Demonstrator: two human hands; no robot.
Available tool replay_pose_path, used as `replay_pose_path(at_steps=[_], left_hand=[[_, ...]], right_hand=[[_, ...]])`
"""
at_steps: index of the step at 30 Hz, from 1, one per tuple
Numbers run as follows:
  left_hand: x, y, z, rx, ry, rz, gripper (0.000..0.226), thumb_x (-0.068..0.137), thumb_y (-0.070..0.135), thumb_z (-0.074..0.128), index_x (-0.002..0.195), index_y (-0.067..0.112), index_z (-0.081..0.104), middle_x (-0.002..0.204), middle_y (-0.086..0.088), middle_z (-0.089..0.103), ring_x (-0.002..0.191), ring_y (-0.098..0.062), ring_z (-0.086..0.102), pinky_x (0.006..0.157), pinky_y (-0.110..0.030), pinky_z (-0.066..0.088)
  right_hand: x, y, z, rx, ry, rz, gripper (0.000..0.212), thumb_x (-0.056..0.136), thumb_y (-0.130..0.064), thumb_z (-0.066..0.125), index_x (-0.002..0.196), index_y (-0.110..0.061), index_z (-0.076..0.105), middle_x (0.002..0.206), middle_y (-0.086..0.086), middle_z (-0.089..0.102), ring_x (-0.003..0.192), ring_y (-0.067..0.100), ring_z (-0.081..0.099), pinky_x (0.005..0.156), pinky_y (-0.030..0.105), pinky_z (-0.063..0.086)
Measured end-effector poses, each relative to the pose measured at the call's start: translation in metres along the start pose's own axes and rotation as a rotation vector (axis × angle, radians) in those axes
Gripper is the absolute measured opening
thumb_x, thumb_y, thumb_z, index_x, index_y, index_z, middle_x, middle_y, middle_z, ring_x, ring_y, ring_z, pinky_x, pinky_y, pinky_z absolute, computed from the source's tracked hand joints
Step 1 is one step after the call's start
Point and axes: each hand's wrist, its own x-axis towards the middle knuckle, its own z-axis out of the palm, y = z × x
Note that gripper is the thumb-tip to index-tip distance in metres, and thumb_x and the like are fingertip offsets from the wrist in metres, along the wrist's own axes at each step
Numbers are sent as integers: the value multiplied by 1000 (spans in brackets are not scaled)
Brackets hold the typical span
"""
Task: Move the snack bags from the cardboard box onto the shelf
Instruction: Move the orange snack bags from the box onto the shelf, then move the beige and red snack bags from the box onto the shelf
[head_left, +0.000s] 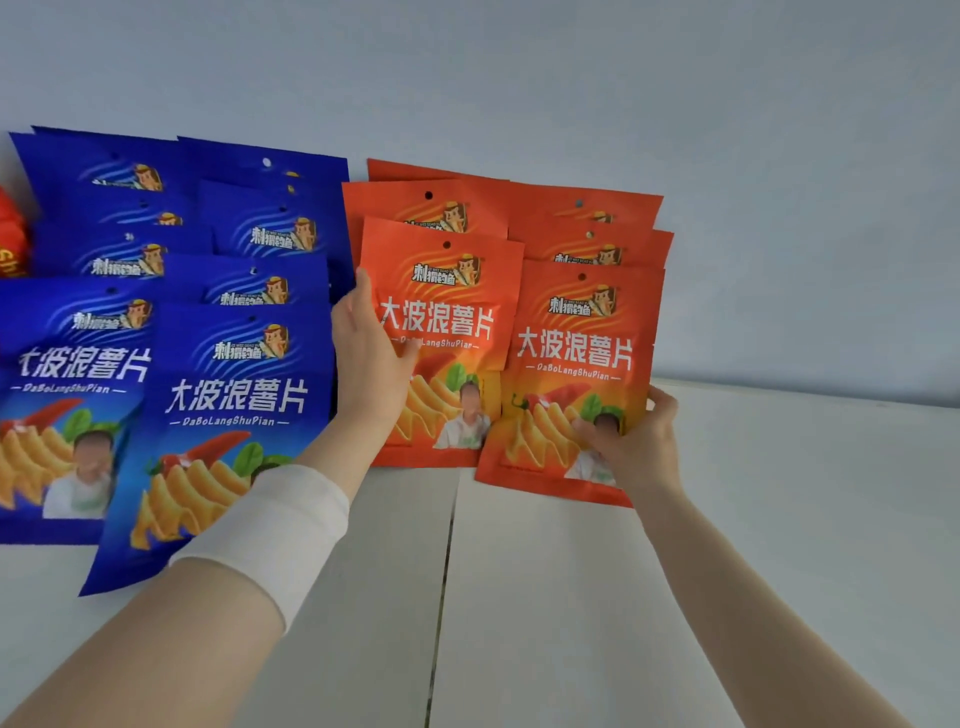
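Several orange snack bags lean in two rows against the back wall on the white shelf (571, 597). My left hand (371, 358) grips the left edge of the front left orange bag (447, 332), thumb over its face. My right hand (636, 441) pinches the lower right corner of the front right orange bag (576, 374), whose bottom sits a little forward of its neighbour. Several blue snack bags (234, 395) stand in overlapping rows to the left. The cardboard box is out of view.
A red packet (10, 244) shows partly at the far left edge. The shelf surface has a seam (447, 571) running front to back between my arms. Bare white shelf lies to the right of the orange bags, with a plain wall behind.
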Motion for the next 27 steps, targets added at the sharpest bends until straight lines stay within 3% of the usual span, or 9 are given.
replay_pose_path(at_steps=[4, 8, 11, 14, 18, 23, 27], left_hand=[[-8, 6, 0, 264, 12, 163, 78, 85, 16, 67, 148, 13, 21, 156, -17, 11, 145, -30, 9, 114, -42, 23], [-20, 18, -12, 515, -105, 321, 67, 89, 23, 61, 146, 11, 26, 156, -16, 13, 145, -31, 3, 116, -40, 11], [-44, 33, -33, 649, -192, 416, 53, 94, 21, 53, 142, 12, 34, 152, -13, 26, 143, -29, 18, 115, -40, 17], [-83, 44, -64, 801, -266, 486, 45, 91, 15, 55, 134, 14, 42, 139, -10, 44, 129, -26, 41, 106, -37, 33], [-152, 40, -123, 987, -362, 372, 39, 91, 13, 50, 129, 11, 46, 125, -9, 53, 117, -26, 50, 93, -38, 43], [-244, 16, -214, 1131, -379, 243, 40, 93, 15, 44, 133, 11, 44, 129, -9, 51, 120, -26, 48, 96, -36, 36], [-303, -14, -302, 1231, -392, 122, 36, 93, 15, 43, 129, 12, 46, 129, -8, 52, 121, -26, 47, 98, -36, 35]], right_hand=[[-6, 0, 2, -80, 37, -72, 90, 72, -28, 77, 142, -12, 23, 135, 10, 41, 129, 26, 36, 105, 44, 36], [-16, -10, -4, -242, 38, -82, 95, 79, -36, 65, 147, -8, 5, 145, 17, 23, 138, 32, 15, 113, 42, 16], [-35, -20, -16, -377, 38, -181, 87, 84, -40, 57, 148, -14, 4, 152, 11, 14, 142, 29, 7, 117, 43, 11], [-71, -26, -26, -614, -59, -397, 72, 91, -44, 47, 147, -14, 14, 154, 9, 16, 145, 27, 3, 118, 40, 7], [-146, -27, -23, -804, -222, -705, 63, 95, -39, 44, 146, -11, 20, 153, 11, 23, 145, 29, 7, 117, 41, 9], [-258, -34, 2, -850, -470, -938, 65, 96, -38, 42, 147, -10, 15, 153, 8, 24, 144, 28, 10, 116, 37, 11], [-348, -44, 31, -898, -575, -1148, 61, 97, -38, 38, 147, -12, 15, 153, 7, 24, 144, 28, 14, 114, 39, 16]])
